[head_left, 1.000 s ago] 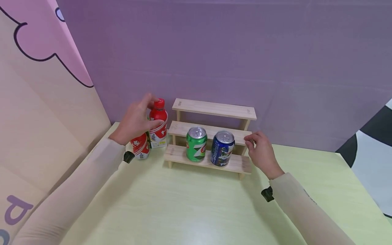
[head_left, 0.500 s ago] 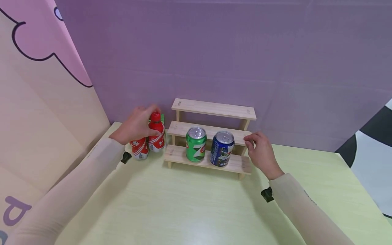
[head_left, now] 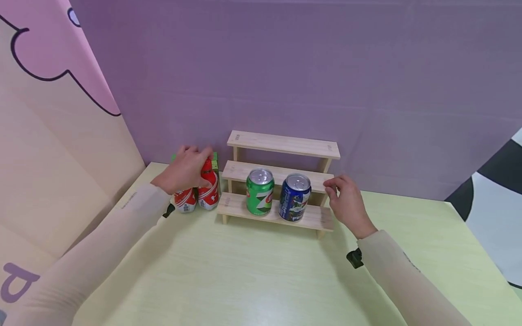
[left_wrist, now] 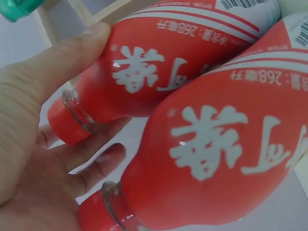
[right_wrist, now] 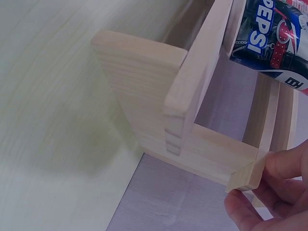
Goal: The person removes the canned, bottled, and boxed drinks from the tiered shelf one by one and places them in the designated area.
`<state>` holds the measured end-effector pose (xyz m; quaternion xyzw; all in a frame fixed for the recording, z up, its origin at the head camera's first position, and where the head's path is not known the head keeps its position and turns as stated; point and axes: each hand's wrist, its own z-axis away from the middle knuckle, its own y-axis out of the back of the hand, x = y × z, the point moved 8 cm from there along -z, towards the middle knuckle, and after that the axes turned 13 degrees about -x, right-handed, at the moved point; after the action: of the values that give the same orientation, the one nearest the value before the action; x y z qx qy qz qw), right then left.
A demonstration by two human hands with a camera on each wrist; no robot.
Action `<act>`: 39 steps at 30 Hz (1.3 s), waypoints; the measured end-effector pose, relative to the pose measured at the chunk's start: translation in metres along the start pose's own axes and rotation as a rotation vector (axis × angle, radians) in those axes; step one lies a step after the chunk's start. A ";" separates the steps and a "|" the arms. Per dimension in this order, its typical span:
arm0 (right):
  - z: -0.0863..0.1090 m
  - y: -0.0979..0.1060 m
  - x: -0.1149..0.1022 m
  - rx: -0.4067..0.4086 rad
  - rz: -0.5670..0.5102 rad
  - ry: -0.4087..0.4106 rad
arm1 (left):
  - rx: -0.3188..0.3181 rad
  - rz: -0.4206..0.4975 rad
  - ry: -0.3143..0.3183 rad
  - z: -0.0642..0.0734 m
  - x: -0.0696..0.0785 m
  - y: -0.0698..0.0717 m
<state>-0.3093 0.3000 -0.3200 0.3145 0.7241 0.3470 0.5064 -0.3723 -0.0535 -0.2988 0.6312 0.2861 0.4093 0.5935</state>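
Note:
My left hand [head_left: 185, 170] is around the upper part of a red cola bottle [head_left: 209, 192] standing on the table. In the left wrist view, the thumb lies on the bottle's shoulder and the fingers pass behind its red cap [left_wrist: 72, 120]. Right beside it stands a second red cola bottle [left_wrist: 216, 149]. My right hand [head_left: 346, 203] pinches the right end of the middle step of a three-tier wooden display rack [head_left: 285, 144]. On the bottom step sit a green soda can [head_left: 260, 194] and a blue Pepsi can [head_left: 294, 199].
Green-topped cartons [head_left: 215, 161] show behind the bottles, mostly hidden. A purple wall panel [head_left: 302, 68] rises behind the rack. A cream panel with a pink pattern [head_left: 57, 136] borders the pale table [head_left: 253, 271] on the left.
The left hand has brought the bottle down, from upright before a carton to beside the other bottle on the table. The right hand keeps its pinch on the rack.

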 end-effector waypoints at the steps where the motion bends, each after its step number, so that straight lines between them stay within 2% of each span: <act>1: 0.000 0.000 0.000 0.001 0.000 -0.001 | 0.000 -0.004 -0.006 0.000 0.001 0.000; 7: 0.001 0.001 0.001 0.004 0.000 0.000 | 0.044 -0.049 -0.034 0.002 0.007 0.004; 12: 0.001 0.001 0.003 0.007 -0.001 -0.004 | 0.109 -0.014 -0.075 0.006 0.023 0.012; 14: 0.001 0.001 0.003 0.007 0.001 -0.004 | 0.120 0.058 -0.114 0.008 0.033 0.015; 18: 0.001 0.001 0.002 0.010 0.003 -0.002 | 0.123 0.264 -0.233 0.013 0.059 0.015; 22: 0.001 0.002 0.002 0.011 0.010 0.001 | 0.129 0.394 -0.350 0.009 0.081 0.003; 25: 0.001 0.002 0.002 0.014 0.014 0.006 | 0.129 0.435 -0.389 0.002 0.093 -0.009; 31: 0.001 0.002 0.002 0.015 0.015 0.011 | 0.112 0.517 -0.368 -0.011 0.105 -0.030; 34: 0.001 0.002 0.002 0.011 0.016 0.010 | 0.144 0.519 -0.353 -0.014 0.106 -0.038; 39: 0.001 0.002 0.002 0.005 0.016 0.002 | 0.216 0.486 -0.359 -0.014 0.108 -0.039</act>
<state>-0.3090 0.3030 -0.3200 0.3213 0.7229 0.3494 0.5021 -0.3250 0.0500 -0.3182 0.8026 0.0594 0.3886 0.4488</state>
